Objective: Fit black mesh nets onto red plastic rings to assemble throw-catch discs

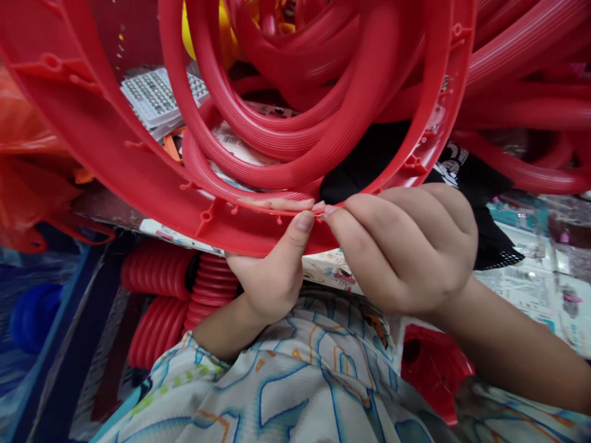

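Note:
A large red plastic ring [161, 206] with small ribs and pegs on its inner side is held up close to my body. My left hand [277, 267] grips its near edge, the thumb on top and the fingers reaching inside the rim. Right beside it, my right hand [406, 246] is closed, its thumb and forefinger pinched at the same edge near the left thumb. Whatever small part lies between those fingertips is too hidden to name. Behind and through the ring show several ribbed red tubes [286, 172] bent in curves.
Clear cases of small beads [157, 95] lie at the back left. Orange plastic bags [32, 154] hang at the left, above stacked red corrugated pieces [157, 267]. A black cloth [489, 227] and printed packages [521, 289] are at the right, with a red container [431, 363] below.

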Tool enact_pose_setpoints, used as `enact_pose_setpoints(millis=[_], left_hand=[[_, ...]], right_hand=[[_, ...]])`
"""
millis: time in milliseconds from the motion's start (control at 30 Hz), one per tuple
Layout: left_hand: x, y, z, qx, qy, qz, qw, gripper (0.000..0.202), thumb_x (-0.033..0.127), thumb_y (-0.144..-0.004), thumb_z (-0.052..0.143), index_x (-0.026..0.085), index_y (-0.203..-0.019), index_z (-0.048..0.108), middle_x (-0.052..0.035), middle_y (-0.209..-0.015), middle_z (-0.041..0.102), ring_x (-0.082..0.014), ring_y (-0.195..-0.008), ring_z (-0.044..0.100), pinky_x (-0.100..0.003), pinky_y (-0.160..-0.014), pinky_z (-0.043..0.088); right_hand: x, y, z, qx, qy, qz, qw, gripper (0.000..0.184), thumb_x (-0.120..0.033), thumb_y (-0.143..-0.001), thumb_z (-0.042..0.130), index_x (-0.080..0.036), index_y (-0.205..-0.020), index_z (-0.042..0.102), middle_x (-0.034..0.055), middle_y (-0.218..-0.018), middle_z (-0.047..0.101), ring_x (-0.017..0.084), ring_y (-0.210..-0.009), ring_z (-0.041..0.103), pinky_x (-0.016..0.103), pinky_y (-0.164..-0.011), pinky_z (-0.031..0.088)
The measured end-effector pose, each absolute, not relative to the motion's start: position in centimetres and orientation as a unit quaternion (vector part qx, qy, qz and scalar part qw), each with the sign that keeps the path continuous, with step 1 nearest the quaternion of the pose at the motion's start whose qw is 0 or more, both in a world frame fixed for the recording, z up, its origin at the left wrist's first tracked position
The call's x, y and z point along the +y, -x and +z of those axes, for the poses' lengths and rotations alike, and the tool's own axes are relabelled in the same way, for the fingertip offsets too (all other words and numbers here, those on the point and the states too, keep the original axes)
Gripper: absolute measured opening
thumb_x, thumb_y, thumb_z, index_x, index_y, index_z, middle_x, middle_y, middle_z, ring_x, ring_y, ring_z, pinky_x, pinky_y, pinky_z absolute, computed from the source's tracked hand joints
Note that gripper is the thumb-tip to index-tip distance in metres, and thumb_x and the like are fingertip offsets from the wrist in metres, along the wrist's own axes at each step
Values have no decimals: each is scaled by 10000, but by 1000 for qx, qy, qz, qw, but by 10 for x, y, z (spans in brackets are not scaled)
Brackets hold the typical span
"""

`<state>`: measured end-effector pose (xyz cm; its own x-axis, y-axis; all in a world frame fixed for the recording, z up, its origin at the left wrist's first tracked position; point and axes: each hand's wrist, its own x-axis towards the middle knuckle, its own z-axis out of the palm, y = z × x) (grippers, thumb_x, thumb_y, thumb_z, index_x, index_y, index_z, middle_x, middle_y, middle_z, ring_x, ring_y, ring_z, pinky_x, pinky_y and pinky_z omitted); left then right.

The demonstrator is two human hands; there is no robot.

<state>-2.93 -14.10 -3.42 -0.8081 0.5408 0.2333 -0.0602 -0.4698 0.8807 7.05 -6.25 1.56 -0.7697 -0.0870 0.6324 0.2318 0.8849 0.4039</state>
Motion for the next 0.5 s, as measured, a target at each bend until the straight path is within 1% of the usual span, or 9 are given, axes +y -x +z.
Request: enact_pose_setpoints(millis=[100,233,400,500], left_hand=[[-136,27,-32,471,-260,825,173,176,137,-812,700,310,-848,695,102,-863,729,-126,-798,713,-352,-897,629],[-131,25,-32,447,-267,840,151,242,97,-793,707,320,-885,684,116,-864,731,-114,-828,711,-333,-944,601],[-127,22,-35,470,-279,831,105,245,95,-786,718,299,-914,674,87,-885,729,-126,-813,706,-362,-915,590],[-123,21,-38,468,-285,832,86,244,77,-783,717,288,-900,681,86,-879,722,-111,-807,698,-319,-877,579]], right_hand=[[-57,-70,18,-908,43,-250,334,173,-181,-913,485,-158,-894,655,19,-719,688,158,-591,545,331,-507,355],[-52,-70,17,-907,37,-229,350,154,-208,-911,510,-149,-887,651,33,-703,675,163,-587,561,329,-497,358],[-54,-75,17,-919,63,-194,338,160,-208,-900,522,-136,-865,660,47,-701,679,174,-595,545,333,-492,386],[-58,-77,19,-938,97,-130,308,179,-199,-917,490,-135,-865,648,50,-720,664,175,-634,567,316,-530,427]])
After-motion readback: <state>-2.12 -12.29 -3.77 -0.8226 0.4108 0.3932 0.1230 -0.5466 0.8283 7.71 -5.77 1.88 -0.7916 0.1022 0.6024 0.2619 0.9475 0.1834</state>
